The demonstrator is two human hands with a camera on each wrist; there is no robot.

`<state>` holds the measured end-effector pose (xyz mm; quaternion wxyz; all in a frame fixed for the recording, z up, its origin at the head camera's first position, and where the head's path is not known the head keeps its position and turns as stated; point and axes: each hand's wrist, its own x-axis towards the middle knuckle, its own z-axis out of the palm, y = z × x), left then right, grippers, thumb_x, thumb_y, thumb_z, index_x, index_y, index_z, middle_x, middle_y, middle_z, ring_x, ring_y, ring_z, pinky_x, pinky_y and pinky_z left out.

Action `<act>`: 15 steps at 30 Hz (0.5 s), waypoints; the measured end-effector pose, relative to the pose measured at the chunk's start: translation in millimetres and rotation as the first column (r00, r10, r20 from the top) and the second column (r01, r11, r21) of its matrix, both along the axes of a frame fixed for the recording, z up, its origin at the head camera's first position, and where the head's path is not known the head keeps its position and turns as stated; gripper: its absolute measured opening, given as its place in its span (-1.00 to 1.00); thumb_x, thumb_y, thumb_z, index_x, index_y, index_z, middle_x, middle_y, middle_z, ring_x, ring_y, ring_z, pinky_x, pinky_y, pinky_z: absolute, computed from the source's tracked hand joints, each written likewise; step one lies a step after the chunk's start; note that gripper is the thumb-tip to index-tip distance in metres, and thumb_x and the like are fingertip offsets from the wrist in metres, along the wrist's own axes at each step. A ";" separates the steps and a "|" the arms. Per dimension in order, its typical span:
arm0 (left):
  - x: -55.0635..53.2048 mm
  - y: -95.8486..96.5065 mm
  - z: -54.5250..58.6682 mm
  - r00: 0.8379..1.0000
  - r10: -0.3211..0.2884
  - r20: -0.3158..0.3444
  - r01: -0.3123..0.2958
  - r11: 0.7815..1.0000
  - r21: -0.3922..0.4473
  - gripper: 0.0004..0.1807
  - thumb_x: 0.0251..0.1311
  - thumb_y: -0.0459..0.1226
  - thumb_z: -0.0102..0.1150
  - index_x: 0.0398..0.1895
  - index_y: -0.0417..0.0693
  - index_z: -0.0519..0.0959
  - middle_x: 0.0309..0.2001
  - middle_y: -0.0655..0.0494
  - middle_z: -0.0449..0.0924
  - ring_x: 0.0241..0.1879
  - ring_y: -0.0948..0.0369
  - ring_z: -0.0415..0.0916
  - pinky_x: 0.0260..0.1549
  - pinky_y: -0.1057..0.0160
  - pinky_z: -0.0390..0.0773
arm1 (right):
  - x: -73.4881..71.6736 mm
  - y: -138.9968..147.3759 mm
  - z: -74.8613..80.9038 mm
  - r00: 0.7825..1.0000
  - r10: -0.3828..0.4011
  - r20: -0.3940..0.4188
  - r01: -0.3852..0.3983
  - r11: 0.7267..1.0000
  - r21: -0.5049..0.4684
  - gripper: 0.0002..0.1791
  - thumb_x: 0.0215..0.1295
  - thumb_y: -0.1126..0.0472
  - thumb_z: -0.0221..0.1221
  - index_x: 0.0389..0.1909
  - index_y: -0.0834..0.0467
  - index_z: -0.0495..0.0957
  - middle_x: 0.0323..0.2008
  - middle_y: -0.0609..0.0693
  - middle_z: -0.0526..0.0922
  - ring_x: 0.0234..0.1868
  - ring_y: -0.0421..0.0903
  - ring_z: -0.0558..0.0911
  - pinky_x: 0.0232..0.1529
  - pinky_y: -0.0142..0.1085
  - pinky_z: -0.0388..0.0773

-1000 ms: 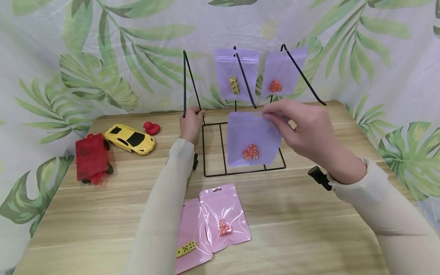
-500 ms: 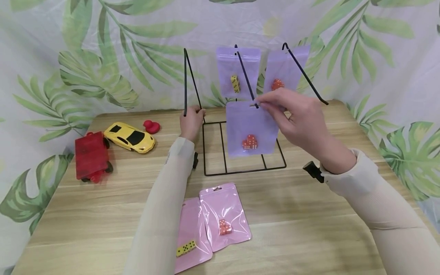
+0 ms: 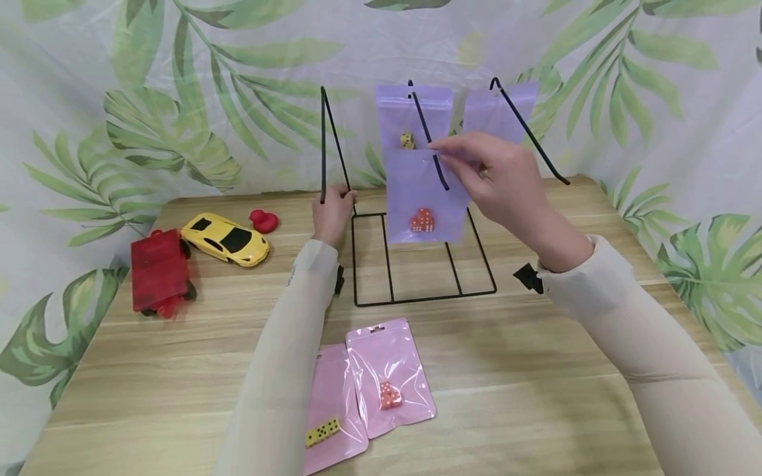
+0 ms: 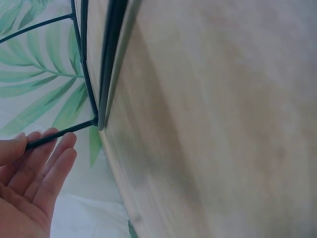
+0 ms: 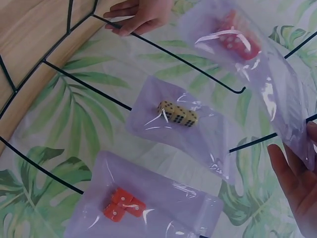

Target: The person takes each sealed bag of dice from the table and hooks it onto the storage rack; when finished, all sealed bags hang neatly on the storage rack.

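Observation:
A black wire display rack (image 3: 425, 302) stands on the table, with three hooks along its top. My left hand (image 3: 332, 217) grips a rear upright at its left, thumb against fingers on the rod (image 4: 62, 132) in the left wrist view. My right hand (image 3: 503, 178) pinches the top edge of a purple zip bag (image 3: 399, 192) holding red dice (image 3: 423, 221). The middle hook (image 3: 442, 175) passes through that bag near its top. Behind it on the same hook hangs a purple bag with yellow dice (image 5: 177, 114). Another purple bag with red dice (image 5: 124, 204) hangs on the right hook.
Two pink bags lie in front of the rack, one with red dice (image 3: 389, 395), one with yellow dice (image 3: 322, 432) partly behind my left sleeve. At left are a yellow toy car (image 3: 225, 239), a red toy cart (image 3: 159, 272) and a small red toy (image 3: 264, 221).
My right hand has moved the purple bag up and back, from below the middle hook's tip to partway along that hook. My left hand stays on the rack.

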<state>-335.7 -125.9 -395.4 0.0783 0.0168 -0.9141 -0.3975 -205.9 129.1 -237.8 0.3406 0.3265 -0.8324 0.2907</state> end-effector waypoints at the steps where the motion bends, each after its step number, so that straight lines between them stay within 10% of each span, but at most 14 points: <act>1: 0.0 -0.1 -0.2 1.000 0.001 0.000 -0.001 1.000 0.002 -0.63 0.48 -0.09 -0.01 -0.21 -0.14 0.72 -0.39 -0.02 0.66 -0.44 0.09 0.47 -0.42 0.21 0.38 | -3.1 -0.7 0.1 1.000 -0.011 0.008 0.011 1.000 -0.002 -0.82 0.36 0.28 0.24 -0.10 0.14 0.74 -0.19 0.04 0.78 -0.41 -0.20 0.58 -0.32 -0.55 0.39; 15: 0.7 -0.2 1.0 0.999 -0.001 0.040 -0.002 0.998 0.065 -0.65 0.47 -0.10 0.00 -0.14 -0.13 0.71 -0.29 -0.08 0.70 -0.44 0.13 0.47 -0.44 0.24 0.39 | -48.2 -18.9 6.7 0.964 -0.210 0.162 0.219 0.975 -0.043 -0.77 0.43 0.14 0.18 0.00 -0.05 0.73 -0.03 -0.08 0.76 -0.29 -0.14 0.67 -0.35 -0.42 0.35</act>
